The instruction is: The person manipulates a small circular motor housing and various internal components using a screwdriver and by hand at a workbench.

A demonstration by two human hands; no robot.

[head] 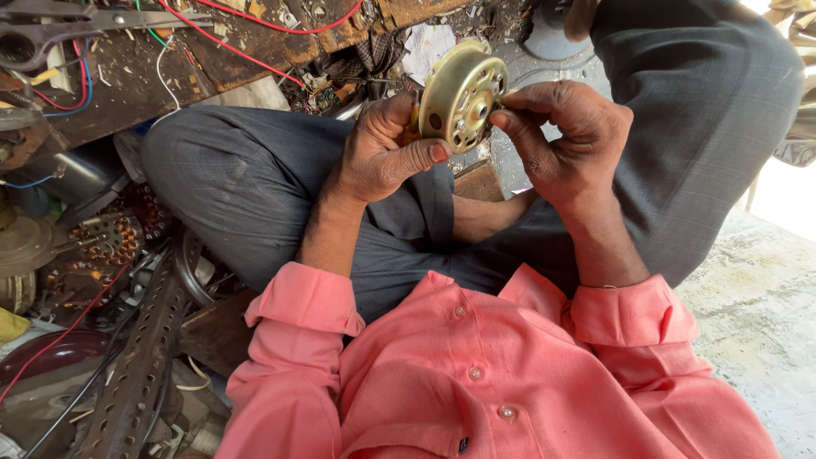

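I hold a round, dull-gold metal motor cover (461, 95), a shallow disc with a ring of dark holes punched around a small central hub, up in front of me above my crossed legs. It is tilted so its flat face turns toward my right hand, its rim scuffed and dusty. My left hand (384, 153) is closed on the disc's near edge, thumb stretched along the lower rim and fingers curled behind it where I cannot see them. My right hand (568, 140) pinches the far side, fingertips pressed against the hub area and thumb tucked beneath, so both hands grip the same piece. My grey trousers (255, 183) spread under my wrists, and the rolled cuffs of my salmon-pink button shirt (476, 374) sit low in view. To my left the room is tight: a dark perforated steel bar (140, 357) lies slanted beside my knee, with a copper-wound motor stator (109, 240) and loose red wires (246, 55) crowding the floor just beyond. A worn wooden board (170, 59) carrying a pair of steel scissors (76, 25) runs along the top left. To my right a pale concrete floor (756, 306) lies bare beside my knee, well apart from the clutter.
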